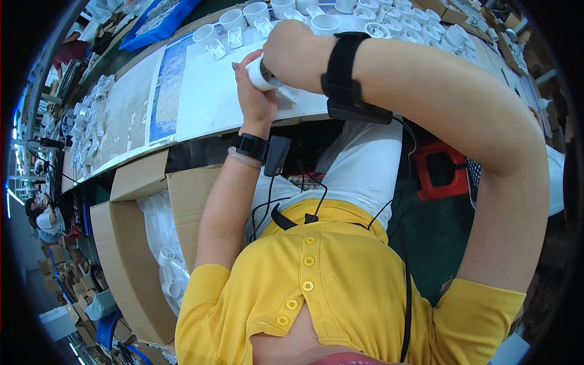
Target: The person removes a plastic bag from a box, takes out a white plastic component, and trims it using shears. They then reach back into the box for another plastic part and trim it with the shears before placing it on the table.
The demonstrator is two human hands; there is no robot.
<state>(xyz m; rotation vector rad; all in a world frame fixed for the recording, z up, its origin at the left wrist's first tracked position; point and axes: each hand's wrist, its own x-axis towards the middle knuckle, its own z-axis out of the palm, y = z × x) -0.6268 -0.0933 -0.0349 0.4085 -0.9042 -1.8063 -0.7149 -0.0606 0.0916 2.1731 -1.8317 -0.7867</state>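
A white, cup-shaped plastic fitting [258, 75] is held just above the near part of the table, with dark slots showing at its mouth. My left hand [256, 97] is closed around its left and lower side, the thumb along the edge. Curled against the fitting's open end is my right hand [294, 53], its back toward me. The right fingertips, and whatever they grip there, are hidden. Similar white fittings with side spouts, one of them a fitting [233, 23], stand in a row just beyond my hands.
Many more white fittings [410, 24] crowd the back right of the table [207, 91]. A heap of white parts [91, 118] lies at the left. A blue tray [159, 23] stands at the far left. Beside me are an open cardboard box [131, 243] and a red stool [439, 171].
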